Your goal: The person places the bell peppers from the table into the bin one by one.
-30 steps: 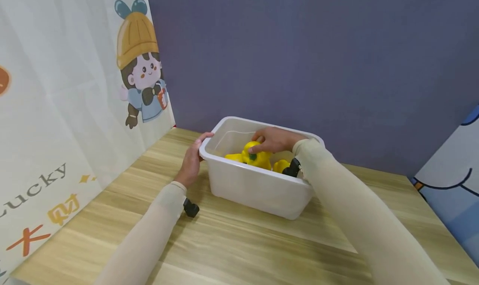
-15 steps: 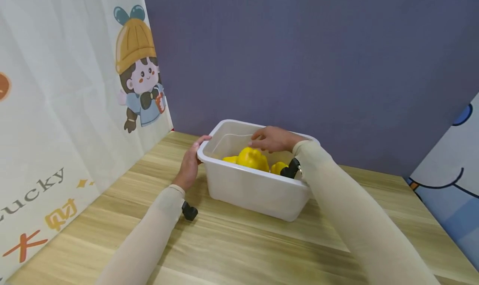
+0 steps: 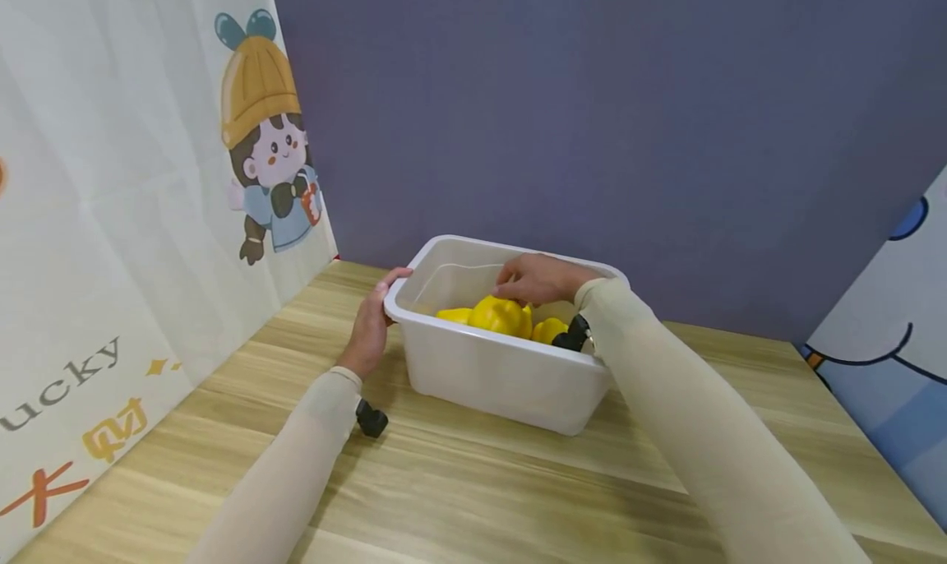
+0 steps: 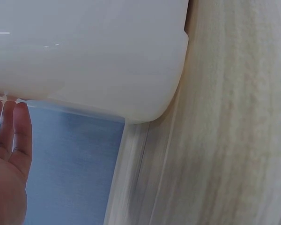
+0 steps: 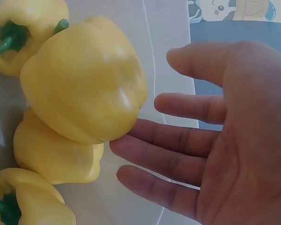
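Observation:
My left hand (image 3: 370, 325) grips the left end of a white plastic bin (image 3: 488, 375), one digit lying over its rim. Three of its fingers (image 4: 22, 126) show fairly straight in the left wrist view, tips against the bin's outer wall. Inside the bin, my right hand (image 3: 540, 278) reaches down over several yellow bell peppers. The largest in view, a bell pepper (image 5: 86, 82), lies on top with its smooth lobed side showing. Fingertips of the right hand (image 5: 192, 136) meet its edge, fingers spread and nearly straight, thumb apart from it.
Another bell pepper (image 5: 35, 201) with a green stem lies low in the bin, and one more pepper (image 5: 56, 152) sits beneath the top one. The bin stands on a wood-grain table (image 3: 473, 498) near a dark blue back wall (image 3: 592, 120). A printed white curtain (image 3: 133, 177) hangs left.
A second ago my right hand was on the top pepper with its green stem facing up. The pepper has since turned, hiding the stem in the head view. My left hand keeps its place.

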Demonstrator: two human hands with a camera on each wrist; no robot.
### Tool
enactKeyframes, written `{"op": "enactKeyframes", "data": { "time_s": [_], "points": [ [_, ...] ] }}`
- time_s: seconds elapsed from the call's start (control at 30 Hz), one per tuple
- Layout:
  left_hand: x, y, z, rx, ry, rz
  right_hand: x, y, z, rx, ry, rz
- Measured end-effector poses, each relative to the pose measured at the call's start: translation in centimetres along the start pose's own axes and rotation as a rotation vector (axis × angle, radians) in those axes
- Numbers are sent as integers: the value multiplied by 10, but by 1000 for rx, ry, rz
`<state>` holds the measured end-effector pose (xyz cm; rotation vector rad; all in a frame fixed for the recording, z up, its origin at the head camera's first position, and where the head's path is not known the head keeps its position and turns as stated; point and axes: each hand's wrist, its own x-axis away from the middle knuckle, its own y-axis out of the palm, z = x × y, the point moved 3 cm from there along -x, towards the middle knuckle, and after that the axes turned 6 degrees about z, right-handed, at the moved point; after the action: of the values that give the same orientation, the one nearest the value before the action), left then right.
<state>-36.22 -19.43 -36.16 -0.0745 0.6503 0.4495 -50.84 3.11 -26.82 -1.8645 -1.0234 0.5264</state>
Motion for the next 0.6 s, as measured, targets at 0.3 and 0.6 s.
{"op": "enactKeyframes", "data": {
  "time_s": [0.3, 0.6],
  "points": [
    [-6, 2, 0, -3, 15, -14, 0, -10, 2, -65, -13, -4],
    [-3, 4, -4, -23, -26, -1, 10, -21, 6, -112, -32, -4]
  ]
}}
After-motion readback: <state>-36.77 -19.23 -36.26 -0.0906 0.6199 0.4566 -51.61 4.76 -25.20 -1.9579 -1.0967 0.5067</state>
